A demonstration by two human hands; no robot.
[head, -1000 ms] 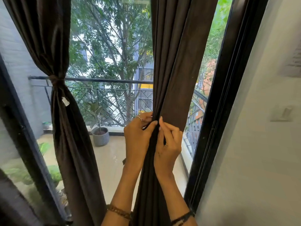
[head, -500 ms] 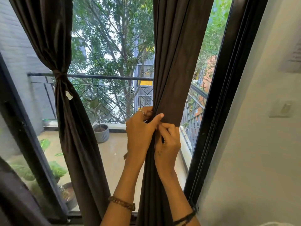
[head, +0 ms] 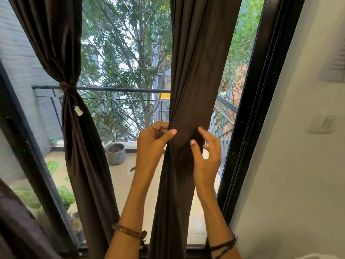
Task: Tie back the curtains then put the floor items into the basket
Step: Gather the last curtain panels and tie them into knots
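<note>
Right curtain gathered between both hands; left hand pinching its left edge; right hand spread, fingers loose against fabric; left curtain tied.

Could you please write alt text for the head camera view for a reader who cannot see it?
A person's left hand and right hand gather the right dark curtain at a window, fingers on either side of the bunched fabric. The left curtain is already tied back with a knot; a potted plant stands on the balcony outside.
</note>
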